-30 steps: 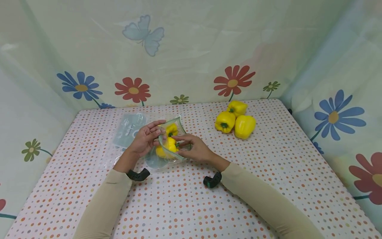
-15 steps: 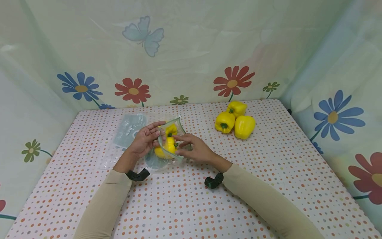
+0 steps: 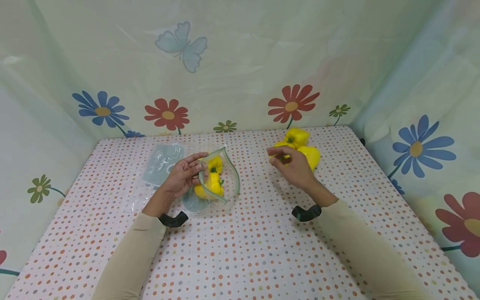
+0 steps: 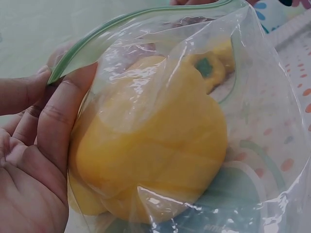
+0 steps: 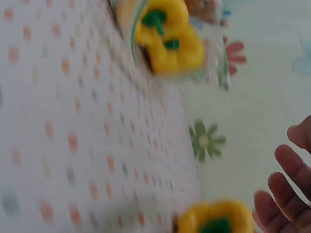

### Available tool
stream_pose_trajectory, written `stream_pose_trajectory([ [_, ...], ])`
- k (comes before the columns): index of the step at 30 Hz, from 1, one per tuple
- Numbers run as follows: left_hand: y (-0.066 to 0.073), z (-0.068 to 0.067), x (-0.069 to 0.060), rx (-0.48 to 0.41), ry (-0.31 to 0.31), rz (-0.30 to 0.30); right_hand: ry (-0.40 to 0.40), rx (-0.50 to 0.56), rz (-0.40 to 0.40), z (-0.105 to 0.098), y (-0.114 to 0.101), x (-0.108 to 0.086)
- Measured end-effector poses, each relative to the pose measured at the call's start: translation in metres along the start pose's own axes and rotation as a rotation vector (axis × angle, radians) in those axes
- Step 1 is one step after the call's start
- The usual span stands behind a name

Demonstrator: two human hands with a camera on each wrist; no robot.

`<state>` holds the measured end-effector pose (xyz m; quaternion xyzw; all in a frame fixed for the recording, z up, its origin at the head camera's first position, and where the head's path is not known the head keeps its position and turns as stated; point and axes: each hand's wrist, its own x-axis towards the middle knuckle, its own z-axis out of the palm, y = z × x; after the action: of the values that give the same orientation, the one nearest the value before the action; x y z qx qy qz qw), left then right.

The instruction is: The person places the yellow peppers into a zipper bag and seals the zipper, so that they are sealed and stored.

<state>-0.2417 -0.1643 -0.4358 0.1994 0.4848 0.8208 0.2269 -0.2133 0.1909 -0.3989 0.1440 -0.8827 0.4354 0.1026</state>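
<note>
The left hand (image 3: 181, 175) pinches the green-edged rim of a clear zip bag (image 3: 231, 175); its thumb and fingers grip that rim (image 4: 131, 18) in the left wrist view. Inside the bag lie two yellow bell peppers, one (image 3: 210, 186) nearer the front and one (image 3: 215, 163) behind it. The bag's mouth gapes toward the right. The right hand (image 3: 296, 168), empty with loosely bent fingers, is over the table and partly covers a group of three yellow peppers (image 3: 298, 136). In the right wrist view its fingers (image 5: 291, 165) are spread apart beside one pepper (image 5: 216, 218).
A flat clear plastic package with pale blue-green printing (image 3: 159, 164) lies left of the bag, partly behind the left hand. The dotted tablecloth (image 3: 232, 250) reaches a flower-printed curtain (image 3: 240, 62) at the back and sides.
The right hand has left the bag's mouth and moved right to the three loose peppers. The left hand has stayed in place, holding the bag.
</note>
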Motion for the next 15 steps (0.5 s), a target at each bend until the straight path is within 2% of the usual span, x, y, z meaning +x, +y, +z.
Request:
stream_pose_trajectory([
  [2, 0.000, 0.000, 0.000, 0.011, 0.001, 0.000, 0.054, -0.083, 0.010, -0.015, 0.009, 0.003],
  [4, -0.001, 0.000, 0.001, 0.019, 0.001, -0.002, 0.090, -0.124, 0.053, -0.030, 0.020, 0.005],
  [8, -0.002, -0.001, 0.001, 0.026, 0.001, -0.002, 0.142, -0.138, 0.222, -0.059, 0.046, 0.008],
  [12, -0.001, -0.002, 0.001, 0.020, -0.002, 0.004, 0.164, -0.149, 0.405, -0.073, 0.090, 0.009],
  [15, -0.001, -0.004, 0.000, 0.016, -0.007, 0.010, 0.161, -0.177, 0.451, -0.074, 0.135, 0.009],
])
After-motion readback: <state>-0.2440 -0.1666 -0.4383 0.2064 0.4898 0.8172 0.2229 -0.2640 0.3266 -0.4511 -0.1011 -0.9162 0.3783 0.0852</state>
